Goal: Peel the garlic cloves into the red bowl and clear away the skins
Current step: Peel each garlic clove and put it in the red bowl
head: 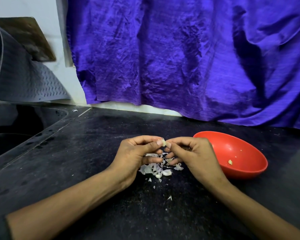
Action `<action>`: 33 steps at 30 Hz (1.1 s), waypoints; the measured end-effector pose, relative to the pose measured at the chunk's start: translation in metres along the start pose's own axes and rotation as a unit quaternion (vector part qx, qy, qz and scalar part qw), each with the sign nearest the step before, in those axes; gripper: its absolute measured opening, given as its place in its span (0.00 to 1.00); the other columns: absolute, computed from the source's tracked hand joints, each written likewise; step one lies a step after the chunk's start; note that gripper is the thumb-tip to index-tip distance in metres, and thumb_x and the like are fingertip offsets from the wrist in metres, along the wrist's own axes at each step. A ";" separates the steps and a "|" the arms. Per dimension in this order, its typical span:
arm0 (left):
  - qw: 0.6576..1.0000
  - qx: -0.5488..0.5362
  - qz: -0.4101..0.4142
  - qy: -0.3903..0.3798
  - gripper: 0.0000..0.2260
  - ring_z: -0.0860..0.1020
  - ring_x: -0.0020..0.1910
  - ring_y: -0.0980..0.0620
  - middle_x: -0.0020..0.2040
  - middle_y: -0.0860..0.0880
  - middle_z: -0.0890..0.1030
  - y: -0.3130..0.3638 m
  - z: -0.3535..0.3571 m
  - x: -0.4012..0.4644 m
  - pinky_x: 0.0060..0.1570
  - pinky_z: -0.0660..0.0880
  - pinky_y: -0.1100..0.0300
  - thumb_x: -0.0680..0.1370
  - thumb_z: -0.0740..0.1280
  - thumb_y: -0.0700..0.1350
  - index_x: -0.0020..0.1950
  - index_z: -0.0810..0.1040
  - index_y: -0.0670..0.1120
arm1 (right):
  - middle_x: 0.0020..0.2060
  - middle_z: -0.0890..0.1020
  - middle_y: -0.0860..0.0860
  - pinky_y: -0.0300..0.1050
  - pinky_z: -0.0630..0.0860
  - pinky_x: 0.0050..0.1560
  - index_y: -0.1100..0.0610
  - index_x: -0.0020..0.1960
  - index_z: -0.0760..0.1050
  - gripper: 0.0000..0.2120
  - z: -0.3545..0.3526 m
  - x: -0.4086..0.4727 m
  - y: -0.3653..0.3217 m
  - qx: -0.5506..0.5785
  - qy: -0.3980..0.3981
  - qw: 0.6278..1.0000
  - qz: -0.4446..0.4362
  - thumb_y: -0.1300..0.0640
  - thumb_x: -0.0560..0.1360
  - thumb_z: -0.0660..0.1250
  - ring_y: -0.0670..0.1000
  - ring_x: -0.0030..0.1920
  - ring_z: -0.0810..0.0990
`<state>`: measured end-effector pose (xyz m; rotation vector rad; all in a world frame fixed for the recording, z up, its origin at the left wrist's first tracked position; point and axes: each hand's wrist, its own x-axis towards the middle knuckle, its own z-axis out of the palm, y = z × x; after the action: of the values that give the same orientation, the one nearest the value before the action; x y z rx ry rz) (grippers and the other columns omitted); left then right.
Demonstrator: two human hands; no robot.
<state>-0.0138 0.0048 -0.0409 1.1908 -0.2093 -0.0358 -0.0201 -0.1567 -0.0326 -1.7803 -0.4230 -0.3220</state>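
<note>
a small garlic clove (163, 142) is pinched between the left hand (137, 153) and the right hand (189, 153), thumb and forefinger tips of each meeting on it from opposite sides. it is held raised above the dark bench (93, 153), probably so that loosened skin can be picked at with the nails and drop straight down. how much skin is left on it is too small to tell. the remaining fingers of both hands are loosely curled underneath and hold nothing.

directly below the hands a heap of pale garlic skins (156, 168) is gathered on the bench, with what looks like a whole clove or two lying at its near edge. a few stray flakes (170, 197) are scattered nearer the person.

the red bowl (232, 153) is set just beside the right hand, likely so a finished clove can be dropped in with a short reach. only small pale bits (230, 161) are seen inside it, so the task is judged to be early or midway, with the skins not yet cleared.

behind the bench a blue cloth (180, 58) is hung, and a sink (16, 127) lies at the left.
</note>
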 end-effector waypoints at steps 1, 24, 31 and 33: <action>1.000 0.004 0.005 0.002 0.08 0.81 0.35 0.53 0.40 0.42 0.84 0.000 0.000 0.000 0.32 0.79 0.63 0.66 0.73 0.39 0.44 0.84 0.38 | 0.33 0.83 0.54 0.44 0.81 0.34 0.60 0.44 0.84 0.06 0.000 0.000 0.000 -0.004 -0.001 1.000 -0.004 0.64 0.75 0.68 0.49 0.34 0.83; 0.995 0.066 0.077 -0.006 0.09 0.80 0.35 0.51 0.41 0.42 0.84 -0.003 0.002 -0.001 0.33 0.81 0.59 0.69 0.72 0.39 0.48 0.83 0.38 | 0.31 0.82 0.50 0.40 0.79 0.33 0.55 0.41 0.81 0.11 0.004 -0.001 0.003 0.035 0.014 0.999 0.009 0.67 0.76 0.65 0.48 0.32 0.82; 1.000 0.008 0.015 0.013 0.06 0.83 0.34 0.50 0.39 0.42 0.84 -0.005 0.001 -0.002 0.32 0.80 0.61 0.72 0.71 0.35 0.49 0.80 0.37 | 0.33 0.84 0.49 0.45 0.81 0.35 0.52 0.42 0.83 0.08 0.003 -0.003 0.005 -0.077 0.044 0.994 -0.060 0.64 0.75 0.69 0.48 0.32 0.84; 1.000 -0.009 -0.001 0.011 0.06 0.83 0.35 0.50 0.40 0.41 0.85 -0.005 0.001 -0.003 0.33 0.81 0.61 0.72 0.70 0.35 0.49 0.80 0.36 | 0.35 0.84 0.48 0.46 0.81 0.37 0.52 0.43 0.83 0.07 0.002 -0.003 0.008 -0.138 0.050 0.984 -0.102 0.62 0.74 0.70 0.46 0.33 0.83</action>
<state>-0.0162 0.0024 -0.0455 1.1734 -0.1890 -0.0259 -0.0194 -0.1571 -0.0409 -1.9839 -0.5095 -0.6380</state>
